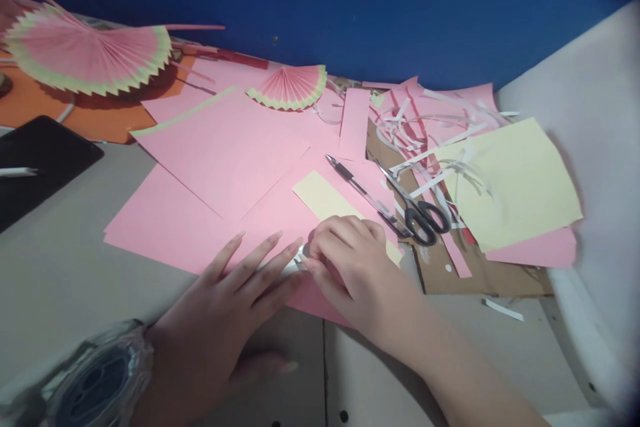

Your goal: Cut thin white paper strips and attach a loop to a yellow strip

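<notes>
Looks like a paper-craft workspace, judging by the pink sheets (pixel 225 153), pleated paper fans (pixel 95 57), scissors (pixel 411 203), pen (pixel 357 185) and curled paper offcuts (pixel 450 143) spread about a grey work surface (pixel 60 267) against a blue wall (pixel 320 7). Cannot say whether home or classroom.

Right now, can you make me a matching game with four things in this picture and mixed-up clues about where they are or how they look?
Things:
1. left hand
2. scissors
3. bigger paper fan
4. right hand

Clues:
A. at the far left, by the orange sheet
B. fingers curled in
C. fingers spread out over pink paper
D. black loop handles, beside the pen

Right pairs: 1-C, 2-D, 3-A, 4-B
</notes>
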`<state>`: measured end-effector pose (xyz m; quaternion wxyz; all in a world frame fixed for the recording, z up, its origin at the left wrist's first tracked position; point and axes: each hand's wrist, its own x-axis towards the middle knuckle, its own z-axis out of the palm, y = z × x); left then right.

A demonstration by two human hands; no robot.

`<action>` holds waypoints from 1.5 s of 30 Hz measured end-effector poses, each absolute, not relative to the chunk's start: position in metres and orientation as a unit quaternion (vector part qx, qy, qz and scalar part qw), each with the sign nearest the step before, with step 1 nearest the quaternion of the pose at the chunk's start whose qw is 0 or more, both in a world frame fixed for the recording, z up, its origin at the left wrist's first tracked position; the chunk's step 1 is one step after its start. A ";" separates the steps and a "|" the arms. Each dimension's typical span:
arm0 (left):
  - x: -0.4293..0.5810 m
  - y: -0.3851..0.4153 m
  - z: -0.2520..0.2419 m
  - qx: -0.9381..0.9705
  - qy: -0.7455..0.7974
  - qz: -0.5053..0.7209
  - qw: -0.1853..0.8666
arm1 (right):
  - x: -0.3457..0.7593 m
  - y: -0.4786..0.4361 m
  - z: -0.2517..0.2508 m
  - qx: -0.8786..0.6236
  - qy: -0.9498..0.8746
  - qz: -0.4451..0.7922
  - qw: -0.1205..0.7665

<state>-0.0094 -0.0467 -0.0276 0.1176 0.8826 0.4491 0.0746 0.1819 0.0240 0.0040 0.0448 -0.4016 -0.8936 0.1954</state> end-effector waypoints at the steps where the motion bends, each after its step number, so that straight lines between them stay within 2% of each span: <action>1: -0.009 -0.047 -0.028 0.882 0.449 0.075 0.120 | 0.182 0.024 0.004 -0.403 -0.892 0.199 0.045; 9: -0.009 -0.048 -0.028 0.882 0.448 0.086 0.120 | 0.182 0.024 0.004 -0.408 -0.886 0.210 0.063; 17: -0.009 -0.049 -0.029 0.889 0.437 0.084 0.105 | 0.183 0.024 0.004 -0.417 -0.883 0.210 0.039; 45: -0.007 -0.047 -0.027 0.884 0.447 0.080 0.107 | 0.182 0.023 0.004 -0.411 -0.889 0.198 0.037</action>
